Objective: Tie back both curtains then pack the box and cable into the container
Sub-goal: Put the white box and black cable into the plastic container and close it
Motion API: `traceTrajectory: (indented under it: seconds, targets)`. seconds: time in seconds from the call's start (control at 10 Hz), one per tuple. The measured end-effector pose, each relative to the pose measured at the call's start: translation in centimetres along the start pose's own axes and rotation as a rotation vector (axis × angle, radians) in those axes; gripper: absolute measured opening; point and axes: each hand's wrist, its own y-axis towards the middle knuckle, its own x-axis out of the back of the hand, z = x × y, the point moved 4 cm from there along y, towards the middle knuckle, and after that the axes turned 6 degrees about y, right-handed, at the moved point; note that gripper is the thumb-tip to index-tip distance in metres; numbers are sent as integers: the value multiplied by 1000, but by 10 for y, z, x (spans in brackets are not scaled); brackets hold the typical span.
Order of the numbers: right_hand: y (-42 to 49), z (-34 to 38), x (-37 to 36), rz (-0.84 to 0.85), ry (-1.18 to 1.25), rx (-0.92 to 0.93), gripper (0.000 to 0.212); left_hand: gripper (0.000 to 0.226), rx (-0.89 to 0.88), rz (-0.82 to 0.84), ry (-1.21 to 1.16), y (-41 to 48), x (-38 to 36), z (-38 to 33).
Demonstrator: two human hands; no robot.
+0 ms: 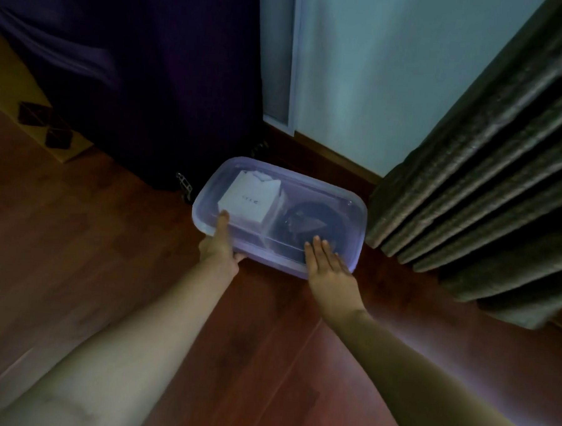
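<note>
A translucent plastic container (354, 216) sits on the wooden floor by the wall, with a lid lying on it. Through the lid a white box (249, 198) shows in the left part and a dark coiled cable (308, 222) in the right part. My left hand (221, 242) grips the container's near left edge, thumb on top of the lid and fingers under the rim. My right hand (327, 264) lies flat with fingers apart on the lid's near right corner. A grey pleated curtain (490, 178) hangs at the right, a dark purple curtain (143, 75) at the left.
A pale blue wall and door frame (362, 70) stand behind the container. A yellow cardboard box (25, 101) with dark diamond marks sits at the far left. A small metal clip (184, 183) lies at the foot of the dark curtain. Wooden floor (265, 358) fills the foreground.
</note>
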Motion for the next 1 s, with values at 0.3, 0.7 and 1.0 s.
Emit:
traceTrajectory:
  seconds: [0.3, 0.7, 1.0]
  targets:
    - [26, -8, 4, 18, -58, -76, 43, 37, -35, 166, 109, 25, -35, -28]
    - [38, -17, 18, 188, 74, -151, 81, 70, -111, 131, 589, 29, -50, -41]
    - [0, 27, 150, 123, 246, -157, 68, 50, -537, 221, 1161, -119, -38, -113]
